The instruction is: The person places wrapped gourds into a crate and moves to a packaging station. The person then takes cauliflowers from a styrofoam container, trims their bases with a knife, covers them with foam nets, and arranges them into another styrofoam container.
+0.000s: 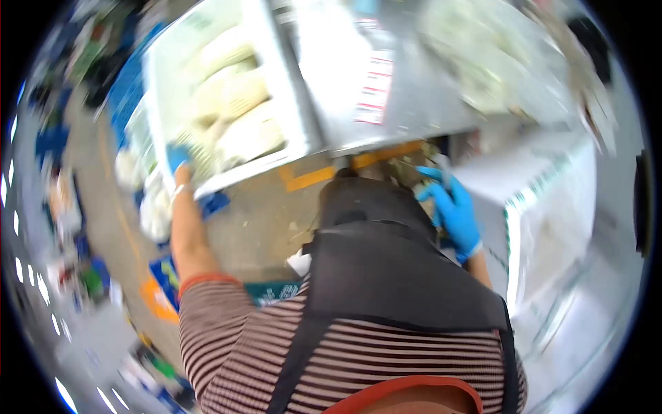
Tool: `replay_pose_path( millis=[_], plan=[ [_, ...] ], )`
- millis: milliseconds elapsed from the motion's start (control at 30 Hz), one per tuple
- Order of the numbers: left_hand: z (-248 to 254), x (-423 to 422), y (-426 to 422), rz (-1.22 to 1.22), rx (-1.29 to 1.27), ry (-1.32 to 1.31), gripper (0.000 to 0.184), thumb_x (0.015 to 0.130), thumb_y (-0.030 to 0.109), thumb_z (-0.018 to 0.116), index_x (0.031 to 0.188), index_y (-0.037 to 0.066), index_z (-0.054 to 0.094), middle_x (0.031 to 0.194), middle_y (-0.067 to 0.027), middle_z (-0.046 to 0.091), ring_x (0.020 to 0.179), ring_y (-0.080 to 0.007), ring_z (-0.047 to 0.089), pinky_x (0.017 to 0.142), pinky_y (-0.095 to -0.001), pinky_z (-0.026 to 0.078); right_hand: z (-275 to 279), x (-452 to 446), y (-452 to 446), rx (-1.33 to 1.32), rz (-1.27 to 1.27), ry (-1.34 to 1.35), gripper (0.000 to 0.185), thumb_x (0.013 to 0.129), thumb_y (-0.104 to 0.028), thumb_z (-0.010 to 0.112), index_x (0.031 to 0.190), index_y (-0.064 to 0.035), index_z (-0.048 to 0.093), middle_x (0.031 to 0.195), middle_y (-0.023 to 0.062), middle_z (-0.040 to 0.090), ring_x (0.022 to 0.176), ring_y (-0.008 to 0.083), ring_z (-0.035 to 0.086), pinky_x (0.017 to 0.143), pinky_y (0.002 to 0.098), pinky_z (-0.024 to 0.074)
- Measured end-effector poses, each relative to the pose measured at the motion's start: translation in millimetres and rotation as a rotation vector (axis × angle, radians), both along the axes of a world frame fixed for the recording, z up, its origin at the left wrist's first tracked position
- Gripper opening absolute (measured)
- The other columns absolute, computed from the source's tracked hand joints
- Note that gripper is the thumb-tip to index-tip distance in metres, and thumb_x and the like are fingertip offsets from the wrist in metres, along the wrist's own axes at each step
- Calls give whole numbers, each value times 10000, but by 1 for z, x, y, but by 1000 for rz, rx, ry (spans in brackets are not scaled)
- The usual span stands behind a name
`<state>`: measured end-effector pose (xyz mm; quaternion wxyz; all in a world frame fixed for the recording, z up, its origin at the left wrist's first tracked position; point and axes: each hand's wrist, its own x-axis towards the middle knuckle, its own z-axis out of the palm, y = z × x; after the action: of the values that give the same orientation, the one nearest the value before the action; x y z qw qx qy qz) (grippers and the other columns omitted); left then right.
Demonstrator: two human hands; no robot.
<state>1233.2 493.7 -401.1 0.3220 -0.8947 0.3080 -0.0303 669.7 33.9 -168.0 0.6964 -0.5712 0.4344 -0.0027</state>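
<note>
The left gloved hand point(181, 157) blurs against the white foam box point(298, 117), arm stretched forward; whether it grips is unclear. The right gloved hand point(454, 214) has fingers partly spread beside the apron point(407, 283); I cannot tell if it holds the blurred grey object point(445, 170). Pale bundles point(234, 93) fill the box, its far end cut off.

1. Shirt point(414, 352): short-sleeved, with narrow stripes in dark brown and pale pink.
2. Neckline point(407, 384): a wide orange-red band.
3. Left sleeve point(217, 310): striped alike, its hem point(207, 279) edged in orange-red.
4. Apron point(400, 276): plain dark grey, with black straps point(298, 366) crossing the shirt.
5. Left hand point(179, 157): blue glove, blurred; something pale and thin circles the wrist.
6. Right hand point(452, 212): bright blue glove, close-fitting, with a whitish edge at the wrist.
</note>
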Motion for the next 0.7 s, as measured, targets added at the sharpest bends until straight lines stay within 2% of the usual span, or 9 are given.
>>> replay_pose_path(
  millis=[133,200,233,267,333,400,467,533,700],
  plan=[
    [47,-6,-62,-427,79,-524,595,935,275,477,1417,-65,404,1451,-295,399,1299,-436,444,1089,-530,340,4,-50,-14,-99,-98,9,384,945,-328,616,1273,-129,604,850,-8,642,615,74,527,576,219,438],
    [84,17,-155,70,46,-193,561,905,291,548,1396,27,485,1407,-262,466,1262,-400,490,1056,-490,395,2,-85,-22,-203,-140,-21,370,944,-336,616,1240,-114,620,832,-7,653,619,70,530,564,222,444],
    [129,-45,-229,57,-211,-138,538,888,270,577,1367,33,521,1372,-247,505,1240,-398,506,1043,-471,409,9,-111,-28,-170,-223,-17,364,943,-332,617,1234,-112,623,830,-4,654,619,69,535,554,222,443],
    [177,-109,-303,21,-466,-73,515,870,249,607,1338,40,557,1337,-231,544,1219,-395,521,1030,-452,423,20,-134,-35,-130,-290,-27,359,943,-327,618,1228,-110,626,829,-1,655,620,69,539,544,222,442],
    [172,-106,-388,-641,-810,129,453,894,149,600,1326,18,560,1327,-161,577,1189,-317,559,1026,-412,430,26,-181,-46,-115,-416,-96,330,954,-290,599,1225,-104,628,838,3,657,590,66,528,495,212,420],
    [233,-277,-510,-651,-1182,965,343,962,33,520,1297,-21,573,1310,-125,595,1157,-219,574,1027,-330,414,19,-235,-56,-125,-636,-241,317,966,-246,575,1233,-83,626,841,12,656,548,58,488,479,199,403],
    [290,-449,-585,-1035,-992,1039,340,918,-35,544,1254,-32,594,1281,-132,623,1138,-235,600,954,-316,463,33,-287,-68,-149,-798,-266,317,975,-216,553,1223,-33,624,853,48,658,515,38,478,464,185,385],
    [300,-576,-636,-1353,-716,1427,400,817,-116,518,1173,18,644,1214,-153,641,1120,-269,609,963,-342,450,29,-337,-75,-162,-982,-273,321,990,-238,525,1215,-34,630,835,51,654,503,40,487,464,180,384],
    [168,-792,-752,-1500,113,1595,277,815,14,525,1005,95,709,1045,-126,683,939,-307,642,858,-383,508,-6,-413,-86,-104,-1285,-404,359,1018,-286,471,1201,-23,631,809,56,649,480,51,463,475,187,409]
  ],
)
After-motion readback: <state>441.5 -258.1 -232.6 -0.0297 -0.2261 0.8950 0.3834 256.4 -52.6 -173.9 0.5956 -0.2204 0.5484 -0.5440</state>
